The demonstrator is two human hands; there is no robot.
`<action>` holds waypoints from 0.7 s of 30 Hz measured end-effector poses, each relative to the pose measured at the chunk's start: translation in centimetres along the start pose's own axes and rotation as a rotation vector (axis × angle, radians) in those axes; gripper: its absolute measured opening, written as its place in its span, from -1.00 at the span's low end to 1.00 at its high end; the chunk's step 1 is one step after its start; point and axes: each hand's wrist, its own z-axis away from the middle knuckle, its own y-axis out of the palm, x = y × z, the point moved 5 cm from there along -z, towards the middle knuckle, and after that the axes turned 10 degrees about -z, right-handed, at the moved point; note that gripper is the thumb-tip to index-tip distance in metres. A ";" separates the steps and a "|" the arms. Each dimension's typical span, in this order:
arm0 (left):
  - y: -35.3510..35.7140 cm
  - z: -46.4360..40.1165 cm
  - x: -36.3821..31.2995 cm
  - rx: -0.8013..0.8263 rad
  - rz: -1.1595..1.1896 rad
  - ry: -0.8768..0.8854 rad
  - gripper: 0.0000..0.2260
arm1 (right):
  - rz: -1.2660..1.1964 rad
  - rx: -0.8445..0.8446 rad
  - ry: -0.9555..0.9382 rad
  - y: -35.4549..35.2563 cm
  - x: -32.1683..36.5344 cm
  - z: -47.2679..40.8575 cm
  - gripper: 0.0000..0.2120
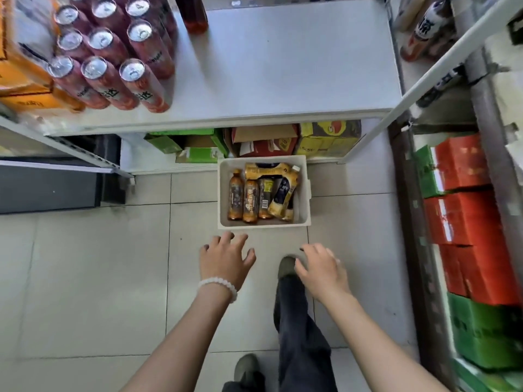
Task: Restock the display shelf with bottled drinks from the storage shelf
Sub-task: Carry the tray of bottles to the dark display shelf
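A white plastic bin (303, 190) stands on the tiled floor in front of the shelf. It holds several bottled drinks (250, 200) with brown and yellow labels, some lying across the others. My left hand (225, 260), with a white bead bracelet at the wrist, hovers just short of the bin's near edge, fingers spread and holding nothing. My right hand (321, 267) is stretched out beside it to the right, also spread and holding nothing, above my shoe. One dark bottle (195, 14) stands at the back of the white shelf (283, 66).
Tall red cans (113, 55) crowd the shelf's left end beside orange cartons (25, 80). Green, red and yellow cartons (263, 142) sit under the shelf. Red and green boxes (467, 222) are stacked along the right. A dark cabinet (48, 185) is at the left.
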 end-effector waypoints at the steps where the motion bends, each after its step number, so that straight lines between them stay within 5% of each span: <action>1: 0.1 -0.6 -0.1 0.025 0.009 -0.012 -0.62 | 0.011 -0.005 -0.002 -0.4 -0.1 -0.8 -0.67; 11: 2.7 -9.9 0.8 0.036 0.124 -0.129 -0.64 | -0.048 -0.028 0.085 -1.0 -1.8 -12.1 -0.63; 21: 16.8 -23.6 3.7 0.021 0.204 -0.285 -0.54 | -0.049 -0.166 0.109 9.6 -9.4 -27.5 -0.53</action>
